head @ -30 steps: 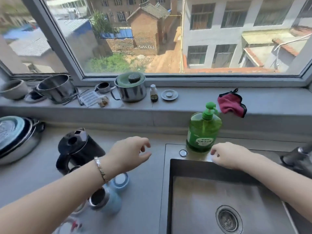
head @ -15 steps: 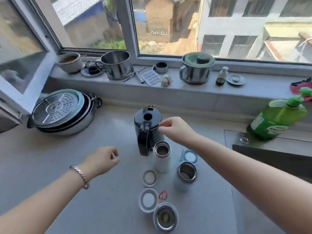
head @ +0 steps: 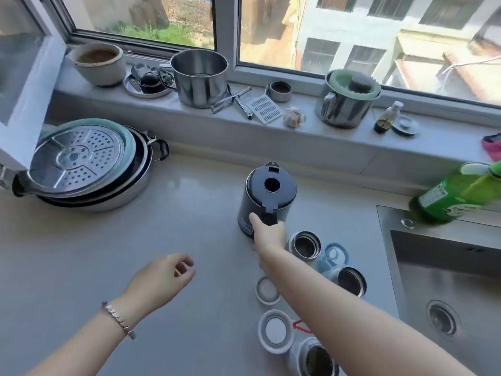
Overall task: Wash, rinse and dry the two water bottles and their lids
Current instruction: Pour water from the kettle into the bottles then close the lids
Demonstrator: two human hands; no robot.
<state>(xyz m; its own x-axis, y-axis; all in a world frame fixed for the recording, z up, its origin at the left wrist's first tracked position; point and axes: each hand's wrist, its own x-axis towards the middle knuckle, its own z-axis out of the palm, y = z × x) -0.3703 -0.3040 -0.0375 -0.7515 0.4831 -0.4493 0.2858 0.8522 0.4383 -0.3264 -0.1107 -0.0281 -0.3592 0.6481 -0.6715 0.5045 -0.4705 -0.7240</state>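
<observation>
My right hand is wrapped around the handle of a black electric kettle standing on the grey counter. Just right of it stand a white open bottle and a light-blue open bottle. A third open steel-lined bottle stands at the bottom edge, partly behind my forearm. A blue lid lies between the two upper bottles. Two white lids lie on the counter, the lower one with a red loop. My left hand hovers over bare counter, fingers loosely curled, holding nothing.
A steel sink with a drain is at the right, a green soap bottle on its back rim. A stack of pans with a steamer plate sits left. Pots, a bowl, a grater and garlic line the windowsill.
My right hand moved from above the bottles onto the kettle's handle and closed on it. The view shifted left and down. My left hand stayed over the counter.
</observation>
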